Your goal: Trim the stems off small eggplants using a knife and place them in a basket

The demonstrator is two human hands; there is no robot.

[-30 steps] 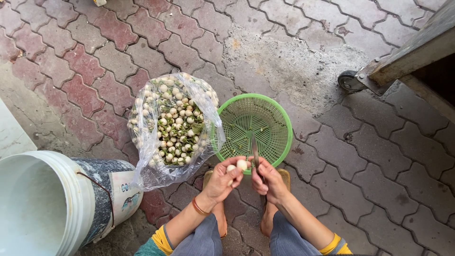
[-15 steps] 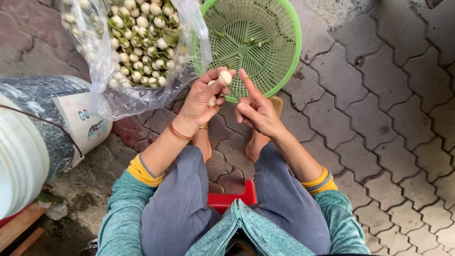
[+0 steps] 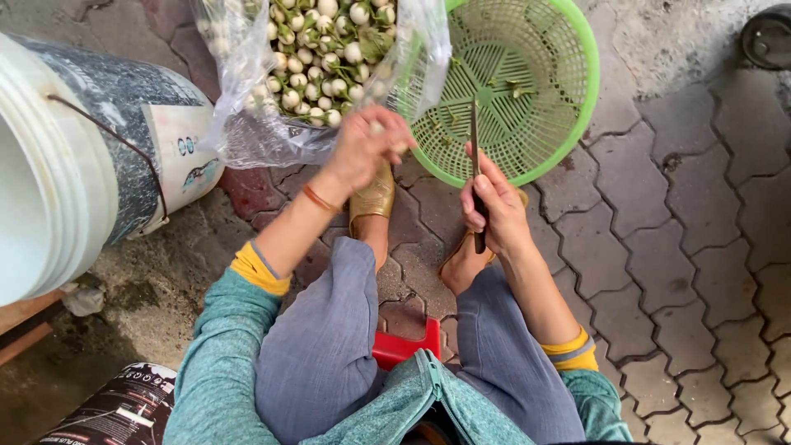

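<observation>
My left hand (image 3: 367, 148) is curled at the lower edge of a clear plastic bag (image 3: 321, 74) full of small round white-and-green vegetables, a pale one showing between its fingers. My right hand (image 3: 494, 206) grips a thin knife (image 3: 475, 148), blade pointing up over the rim of a green perforated plastic basket (image 3: 568, 124) on the paving. A few green scraps lie inside the basket. I am seated on a low red stool (image 3: 404, 346), feet in gold sandals below the basket.
A large white bucket (image 3: 74, 165) with a wire handle stands at the left, touching the bag. A dark round object (image 3: 770, 33) sits at the top right corner. Interlocking paving stones (image 3: 692, 264) spread to the right.
The view has tilted down and closer. My left hand moved left to the bag's edge with the small vegetable. My right hand now holds the knife upright over the basket.
</observation>
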